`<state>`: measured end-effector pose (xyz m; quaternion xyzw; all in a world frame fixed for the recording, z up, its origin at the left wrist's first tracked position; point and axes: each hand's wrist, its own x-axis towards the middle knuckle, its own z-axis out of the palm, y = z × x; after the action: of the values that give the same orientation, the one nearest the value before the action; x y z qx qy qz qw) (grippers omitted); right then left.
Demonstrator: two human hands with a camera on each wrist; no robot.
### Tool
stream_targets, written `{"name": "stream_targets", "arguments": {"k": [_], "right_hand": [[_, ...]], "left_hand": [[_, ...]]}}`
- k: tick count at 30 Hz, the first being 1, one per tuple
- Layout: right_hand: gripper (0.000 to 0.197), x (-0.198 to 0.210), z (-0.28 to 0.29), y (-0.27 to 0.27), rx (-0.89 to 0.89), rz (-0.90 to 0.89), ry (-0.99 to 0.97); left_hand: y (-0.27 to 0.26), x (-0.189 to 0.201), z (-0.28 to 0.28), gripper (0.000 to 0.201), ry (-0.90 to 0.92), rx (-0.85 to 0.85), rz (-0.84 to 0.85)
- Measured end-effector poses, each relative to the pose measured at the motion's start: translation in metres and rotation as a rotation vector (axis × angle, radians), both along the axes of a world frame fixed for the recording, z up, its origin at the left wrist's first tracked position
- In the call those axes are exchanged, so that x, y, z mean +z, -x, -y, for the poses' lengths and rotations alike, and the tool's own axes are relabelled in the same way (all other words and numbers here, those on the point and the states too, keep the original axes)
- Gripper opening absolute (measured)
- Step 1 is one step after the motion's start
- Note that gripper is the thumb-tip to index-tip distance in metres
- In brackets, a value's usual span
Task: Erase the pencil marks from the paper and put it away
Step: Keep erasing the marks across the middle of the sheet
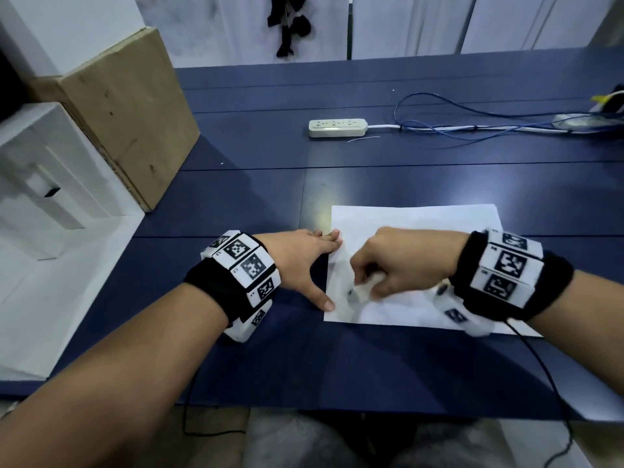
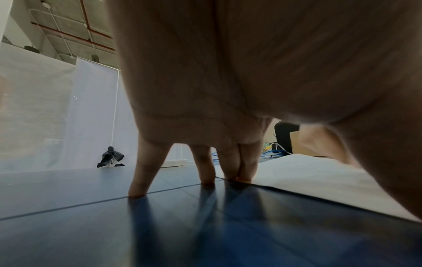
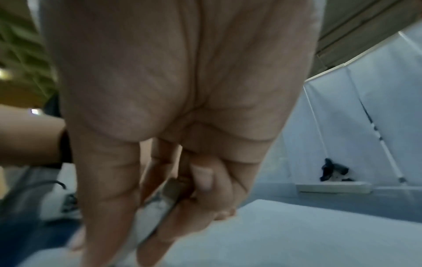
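Observation:
A white sheet of paper [image 1: 415,231] lies flat on the dark blue table [image 1: 256,197], near its front edge. My left hand [image 1: 304,258] is spread flat at the paper's left edge, with the thumb and fingertips [image 2: 237,173] pressing down where the paper [image 2: 315,177] meets the table. My right hand [image 1: 388,265] is curled over the lower left part of the sheet and pinches a small white eraser [image 1: 363,290] against the paper. In the right wrist view the eraser [image 3: 173,189] shows as a pale block between thumb and fingers. Faint grey smudges lie around it.
A white power strip [image 1: 337,127] with blue and white cables [image 1: 472,123] lies at the back of the table. A cardboard box [image 1: 128,116] and a white stepped stand [image 1: 37,177] sit at the left. A black wire hangs off my right wrist.

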<state>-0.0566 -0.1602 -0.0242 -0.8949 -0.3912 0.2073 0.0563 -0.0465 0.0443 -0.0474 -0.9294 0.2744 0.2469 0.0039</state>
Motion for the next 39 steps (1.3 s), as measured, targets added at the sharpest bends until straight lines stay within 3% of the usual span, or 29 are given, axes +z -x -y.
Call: {"name": "stream_targets", "arguments": {"k": [4, 6, 10, 17, 22, 29, 34, 36, 39], "right_hand": [[0.022, 0.002, 0.009, -0.031, -0.191, 0.169, -0.009], [0.019, 0.003, 0.011, -0.022, -0.135, 0.162, -0.015], [0.018, 0.002, 0.005, 0.01, 0.011, -0.066, 0.01], [0.015, 0.003, 0.014, -0.029, -0.19, 0.165, -0.002], [0.015, 0.003, 0.008, 0.009, 0.002, -0.053, -0.004], [0.019, 0.006, 0.017, -0.028, -0.172, 0.161, -0.011], [0.015, 0.0, 0.01, 0.012, -0.025, -0.084, -0.007], [0.018, 0.0, 0.009, 0.002, -0.022, -0.05, 0.003], [0.02, 0.004, 0.016, -0.028, -0.173, 0.096, -0.009]], "left_hand": [[0.002, 0.003, 0.001, 0.122, -0.019, -0.002, 0.01], [0.001, 0.002, 0.0, 0.122, -0.021, 0.005, 0.006], [-0.001, -0.002, 0.0, 0.125, -0.02, 0.005, -0.01], [0.001, 0.0, 0.0, 0.124, -0.045, -0.006, -0.003], [0.0, -0.002, -0.001, 0.126, -0.059, 0.008, -0.018], [0.0, 0.0, 0.0, 0.124, -0.054, -0.003, -0.01], [-0.002, -0.003, 0.0, 0.126, -0.043, 0.009, -0.021], [-0.003, -0.003, -0.001, 0.126, -0.029, 0.01, -0.023], [-0.002, -0.001, -0.001, 0.125, -0.013, 0.019, -0.027]]}}
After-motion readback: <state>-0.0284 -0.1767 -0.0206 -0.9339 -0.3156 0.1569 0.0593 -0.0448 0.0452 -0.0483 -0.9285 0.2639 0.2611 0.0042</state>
